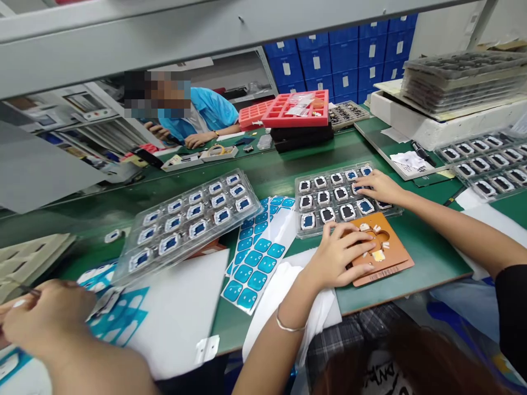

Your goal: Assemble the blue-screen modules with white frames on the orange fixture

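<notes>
At the lower left, my right hand reaches in with its fingers curled and pointing left. A thin dark tool, seemingly tweezers, sticks out of its fingers and is partly cut off by the frame edge. My left hand is not in view. Beside my hand lie blue-backed sticker sheets with cut-out shapes and a small whitish piece. A clear tray of white-framed parts with blue faces rests tilted beyond them. One loose white part sits on the green table to the tray's left.
To the right, a co-worker's hands touch an orange fixture and a second parts tray. Blue sticker sheets lie between the trays. Beige trays stand at left. Another person sits opposite; a grey shelf beam crosses above.
</notes>
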Tool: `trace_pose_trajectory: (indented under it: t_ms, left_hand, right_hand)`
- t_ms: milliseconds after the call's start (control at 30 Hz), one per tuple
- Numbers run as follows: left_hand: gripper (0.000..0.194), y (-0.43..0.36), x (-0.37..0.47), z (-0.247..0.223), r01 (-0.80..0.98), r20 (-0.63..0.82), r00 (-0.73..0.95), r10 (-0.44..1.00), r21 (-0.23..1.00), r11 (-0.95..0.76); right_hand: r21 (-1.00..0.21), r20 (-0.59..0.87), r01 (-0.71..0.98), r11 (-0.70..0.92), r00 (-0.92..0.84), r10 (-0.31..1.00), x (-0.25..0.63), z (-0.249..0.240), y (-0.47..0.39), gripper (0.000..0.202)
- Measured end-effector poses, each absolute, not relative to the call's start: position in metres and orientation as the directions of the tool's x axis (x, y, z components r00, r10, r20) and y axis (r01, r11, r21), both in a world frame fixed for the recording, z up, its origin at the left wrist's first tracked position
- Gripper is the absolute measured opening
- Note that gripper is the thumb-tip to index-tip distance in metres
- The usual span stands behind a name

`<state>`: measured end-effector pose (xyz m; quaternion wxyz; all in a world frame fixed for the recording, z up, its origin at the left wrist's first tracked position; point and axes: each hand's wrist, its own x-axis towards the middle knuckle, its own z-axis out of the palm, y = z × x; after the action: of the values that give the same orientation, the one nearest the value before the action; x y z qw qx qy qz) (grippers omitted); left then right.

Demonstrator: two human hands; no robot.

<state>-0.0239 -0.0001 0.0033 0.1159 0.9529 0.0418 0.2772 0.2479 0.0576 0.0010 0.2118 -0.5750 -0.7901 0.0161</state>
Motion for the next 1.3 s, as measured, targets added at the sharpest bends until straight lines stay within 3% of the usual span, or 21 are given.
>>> trace_pose_trajectory:
  t_ms: [133, 233, 367, 467, 533, 733, 967, 1300]
  left_hand:
    - [0.050, -0.002, -0.021, 0.003, -0.027, 0.512, 0.852, 0.108, 0.249, -0.968]
    - [0.058, -0.004, -0.018, 0.002, -0.079, 0.484, 0.873, 0.061, 0.264, -0.961]
    - [0.060, -0.005, -0.017, -0.004, -0.080, 0.454, 0.888, 0.075, 0.314, -0.946]
    - [0.062, -0.005, -0.017, -0.008, -0.069, 0.431, 0.897, 0.099, 0.357, -0.932]
    - [0.066, -0.005, -0.017, -0.010, -0.062, 0.437, 0.892, 0.112, 0.364, -0.929]
    - [0.062, -0.005, -0.017, -0.010, -0.076, 0.475, 0.872, 0.117, 0.367, -0.927]
    - [0.058, -0.006, -0.018, -0.010, -0.059, 0.450, 0.884, 0.124, 0.370, -0.927]
    - [0.062, -0.007, -0.018, -0.004, -0.049, 0.428, 0.897, 0.109, 0.343, -0.938]
  right_hand:
    - [-0.257, 0.338, 0.888, 0.383, -0.289, 0.896, 0.224, 0.023, 0.059, 0.019]
    - [-0.296, 0.292, 0.789, 0.538, -0.461, 0.838, 0.178, 0.051, 0.054, 0.019]
    - [-0.324, 0.001, 0.536, 0.780, -0.824, 0.567, 0.091, 0.078, 0.046, 0.021]
    - [-0.243, -0.252, 0.529, 0.813, -0.844, 0.474, 0.031, 0.075, 0.049, 0.032]
    - [-0.207, -0.302, 0.559, 0.803, -0.817, 0.491, 0.004, 0.066, 0.058, 0.038]
    - [-0.221, -0.349, 0.622, 0.752, -0.770, 0.534, -0.020, 0.042, 0.098, 0.049]
    - [-0.334, -0.364, 0.626, 0.705, -0.775, 0.516, -0.023, 0.032, 0.111, 0.042]
    - [-0.519, -0.178, 0.563, 0.643, -0.807, 0.563, 0.007, 0.049, 0.106, 0.036]
